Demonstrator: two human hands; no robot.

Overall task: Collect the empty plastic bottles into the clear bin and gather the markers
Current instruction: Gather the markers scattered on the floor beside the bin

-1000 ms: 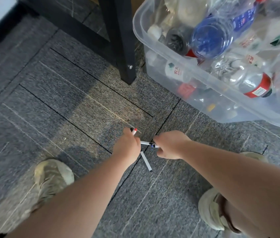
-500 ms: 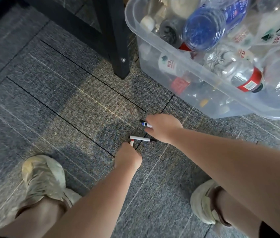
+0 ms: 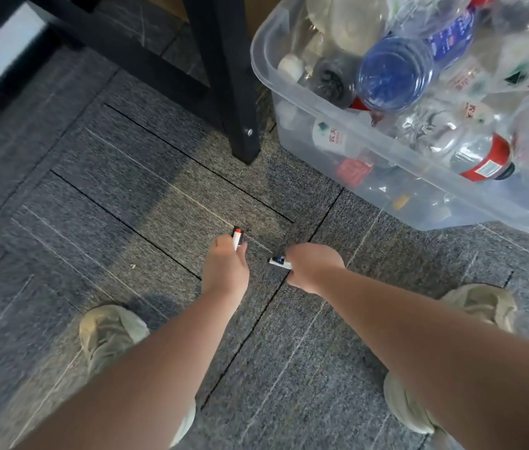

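My left hand (image 3: 225, 268) is closed around a white marker with a red end (image 3: 237, 238), whose tip sticks out above my fingers. My right hand (image 3: 313, 267) grips white markers with blue and black ends (image 3: 280, 262) that poke out to the left of my fist. Both hands hover just above the grey carpet. The clear bin (image 3: 337, 131) stands at the upper right, filled with several empty plastic bottles, among them a blue one (image 3: 393, 81) and a red-labelled one (image 3: 483, 157).
A black furniture leg (image 3: 237, 125) stands on the carpet just left of the bin, with a black crossbar (image 3: 120, 50) running to the upper left. My two beige shoes (image 3: 107, 336) (image 3: 480, 306) are planted on the carpet below my hands.
The black-capped marker that lay on the carpet between my hands is gone from the floor and sits in my right fist. Both hands have lifted slightly and moved apart.
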